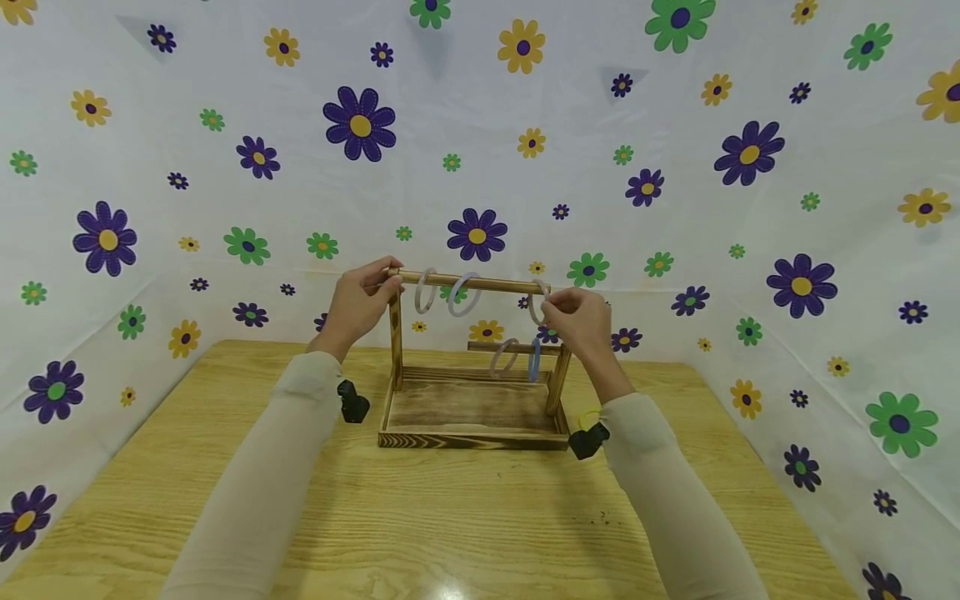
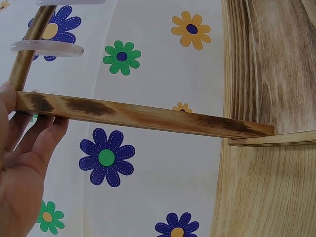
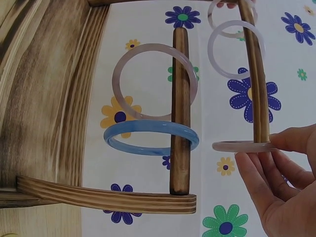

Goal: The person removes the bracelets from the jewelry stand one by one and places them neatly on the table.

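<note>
A wooden rack (image 1: 472, 440) with a tray base and two rods stands on the table. My left hand (image 1: 358, 302) grips the left end of the upper rod (image 1: 495, 284) where it meets the post (image 2: 128, 114), thumb on one side and fingers on the other. At that rod's right, free end, my right hand (image 1: 581, 321) pinches a pale bangle (image 3: 237, 146), which appears to be around the rod tip. Two whitish bangles, one a lavender bangle (image 3: 211, 49), hang farther along it. The lower rod (image 3: 180, 168) carries a blue bangle (image 3: 148, 127) and a pinkish bangle (image 3: 116, 81).
Black devices (image 1: 352, 402) sit by both wrists. A thin yellow ring (image 1: 588, 412) shows partly behind the right one. Dark specks (image 1: 602, 518) lie on the wooden table (image 1: 450, 517) at front right. A white flowered sheet (image 1: 420, 183) surrounds the table.
</note>
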The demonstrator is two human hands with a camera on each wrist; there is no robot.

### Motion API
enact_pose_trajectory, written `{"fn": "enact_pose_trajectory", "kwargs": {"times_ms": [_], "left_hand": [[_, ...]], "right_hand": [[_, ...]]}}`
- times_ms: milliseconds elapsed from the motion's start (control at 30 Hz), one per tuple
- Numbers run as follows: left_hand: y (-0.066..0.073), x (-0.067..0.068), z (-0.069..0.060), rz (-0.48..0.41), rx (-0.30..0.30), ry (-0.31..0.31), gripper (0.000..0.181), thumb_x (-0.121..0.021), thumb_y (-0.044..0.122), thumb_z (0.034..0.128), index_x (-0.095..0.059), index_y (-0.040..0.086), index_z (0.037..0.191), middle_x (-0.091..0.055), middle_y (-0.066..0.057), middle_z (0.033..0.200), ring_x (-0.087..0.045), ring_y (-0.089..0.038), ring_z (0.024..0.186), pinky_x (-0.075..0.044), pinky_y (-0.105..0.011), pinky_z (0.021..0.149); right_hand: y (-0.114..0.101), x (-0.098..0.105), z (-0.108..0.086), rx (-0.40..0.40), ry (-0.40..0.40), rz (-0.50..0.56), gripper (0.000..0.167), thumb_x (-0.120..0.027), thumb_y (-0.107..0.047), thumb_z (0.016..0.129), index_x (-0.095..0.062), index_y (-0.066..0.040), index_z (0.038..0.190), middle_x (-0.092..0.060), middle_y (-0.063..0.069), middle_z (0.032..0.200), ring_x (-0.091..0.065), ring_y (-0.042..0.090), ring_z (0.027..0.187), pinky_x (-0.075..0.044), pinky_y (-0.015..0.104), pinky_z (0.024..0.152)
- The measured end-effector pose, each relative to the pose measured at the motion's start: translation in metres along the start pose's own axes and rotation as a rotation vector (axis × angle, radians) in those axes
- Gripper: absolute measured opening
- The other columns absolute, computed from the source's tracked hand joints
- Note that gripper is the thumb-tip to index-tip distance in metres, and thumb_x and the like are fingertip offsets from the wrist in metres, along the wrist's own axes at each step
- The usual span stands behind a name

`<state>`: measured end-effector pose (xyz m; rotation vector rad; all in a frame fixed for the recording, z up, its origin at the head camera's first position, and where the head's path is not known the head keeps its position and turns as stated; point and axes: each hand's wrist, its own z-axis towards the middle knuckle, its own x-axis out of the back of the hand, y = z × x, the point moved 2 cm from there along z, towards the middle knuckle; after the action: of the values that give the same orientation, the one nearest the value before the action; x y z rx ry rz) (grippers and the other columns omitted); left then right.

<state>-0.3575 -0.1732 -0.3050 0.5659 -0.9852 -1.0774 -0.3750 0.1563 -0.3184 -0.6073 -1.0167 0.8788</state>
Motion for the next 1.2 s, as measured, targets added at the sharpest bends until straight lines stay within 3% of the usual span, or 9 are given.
{"fn": "enact_pose_trajectory", "kwargs": {"times_ms": [233,400,667,800,967,1100,1200], "left_hand": [[-0.002,0.0,0.001,-0.011,0.006,-0.001,0.029,-0.056,0.01,0.1067,-0.063,-0.003,0.132,-0.07,-0.029,0.124,-0.069,-0.044,0.113,-0.057,-0.045,0.096],[-0.002,0.0,0.001,-0.005,0.0,0.0,0.029,-0.056,0.01,0.1066,-0.063,-0.003,0.132,-0.071,-0.029,0.123,-0.07,-0.043,0.113,-0.057,-0.045,0.096],[-0.04,-0.004,0.017,0.007,-0.031,0.02,0.034,-0.058,0.022,0.1068,-0.064,0.002,0.134,-0.074,-0.022,0.121,-0.072,-0.036,0.11,-0.057,-0.046,0.097],[-0.04,-0.004,0.016,0.007,-0.042,0.02,0.034,-0.059,0.024,0.1064,-0.065,0.003,0.133,-0.074,-0.021,0.121,-0.073,-0.034,0.109,-0.057,-0.046,0.098],[-0.038,-0.005,0.016,0.014,-0.044,0.023,0.033,-0.058,0.021,0.1069,-0.064,0.002,0.133,-0.074,-0.022,0.121,-0.072,-0.035,0.11,-0.057,-0.046,0.097],[-0.029,-0.005,0.012,0.013,-0.039,0.023,0.031,-0.057,0.015,0.1071,-0.063,0.0,0.133,-0.072,-0.026,0.121,-0.071,-0.04,0.11,-0.056,-0.049,0.097],[-0.017,-0.004,0.007,0.015,-0.034,0.019,0.029,-0.056,0.011,0.1068,-0.063,-0.002,0.132,-0.071,-0.029,0.121,-0.07,-0.043,0.11,-0.056,-0.049,0.096]], "right_hand": [[0.002,0.002,-0.001,-0.017,-0.01,0.011,0.024,-0.068,-0.015,0.096,-0.074,0.004,0.11,-0.076,0.026,0.104,-0.077,0.033,0.082,-0.053,0.015,0.06],[0.002,0.005,-0.001,-0.023,-0.016,0.01,0.025,-0.068,-0.016,0.097,-0.074,0.003,0.11,-0.076,0.025,0.105,-0.074,0.017,0.073,-0.053,0.015,0.062],[0.003,0.009,-0.001,-0.053,-0.016,0.007,0.026,-0.068,-0.018,0.097,-0.073,0.003,0.113,-0.076,0.025,0.107,-0.075,0.017,0.075,-0.055,0.015,0.064],[0.006,0.012,0.0,-0.032,-0.001,0.001,0.026,-0.069,-0.016,0.097,-0.074,0.005,0.112,-0.076,0.026,0.106,-0.067,-0.001,0.065,-0.056,0.016,0.066],[0.009,0.015,0.001,-0.033,0.009,0.002,0.025,-0.069,-0.014,0.096,-0.074,0.005,0.112,-0.076,0.027,0.106,-0.063,-0.006,0.062,-0.055,0.014,0.065],[0.01,0.018,0.0,-0.05,0.004,0.014,0.025,-0.068,-0.013,0.096,-0.073,0.006,0.112,-0.075,0.028,0.107,-0.068,-0.001,0.066,-0.057,0.015,0.066],[0.011,0.02,0.0,-0.057,0.0,0.038,0.025,-0.068,-0.012,0.097,-0.072,0.007,0.112,-0.074,0.029,0.108,-0.076,0.014,0.075,-0.063,0.023,0.073]]}}
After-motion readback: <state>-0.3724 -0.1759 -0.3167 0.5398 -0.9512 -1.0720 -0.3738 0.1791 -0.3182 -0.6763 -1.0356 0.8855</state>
